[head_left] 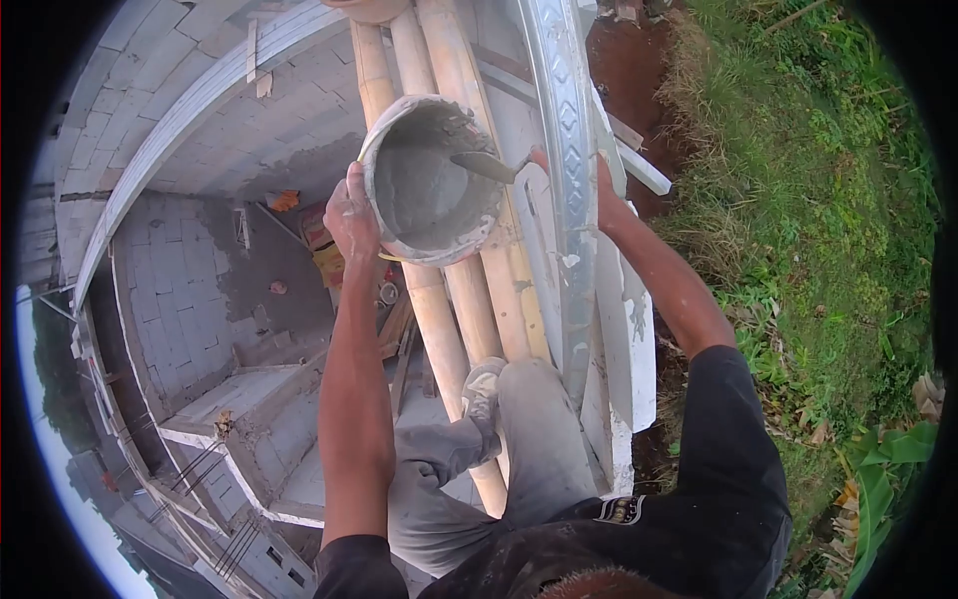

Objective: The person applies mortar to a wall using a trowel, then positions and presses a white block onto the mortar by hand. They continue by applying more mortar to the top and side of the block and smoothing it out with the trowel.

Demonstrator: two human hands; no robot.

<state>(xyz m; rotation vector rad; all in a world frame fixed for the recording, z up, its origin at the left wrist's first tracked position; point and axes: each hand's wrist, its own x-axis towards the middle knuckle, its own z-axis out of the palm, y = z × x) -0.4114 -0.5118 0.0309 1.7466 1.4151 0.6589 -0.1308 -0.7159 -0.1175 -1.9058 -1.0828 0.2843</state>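
My left hand (352,215) grips the left rim of a mortar-smeared bucket (483,238), fingers closed at its edge. Grey wet mortar (421,185) lies inside the bucket, which rests on bamboo poles. A trowel (485,166) reaches over the right rim, its blade above the mortar. My right hand (606,195) is closed at the trowel's handle end, mostly hidden behind an embossed metal channel (569,120). Only a bit of its fingers shows left of the channel.
Bamboo poles (436,309) run lengthwise under my shoe (482,394) and knee. Below on the left lie a block-walled room (175,275) and a concrete ledge (239,399). Right of the white wall edge (641,369), the ground drops to a grassy slope (798,200).
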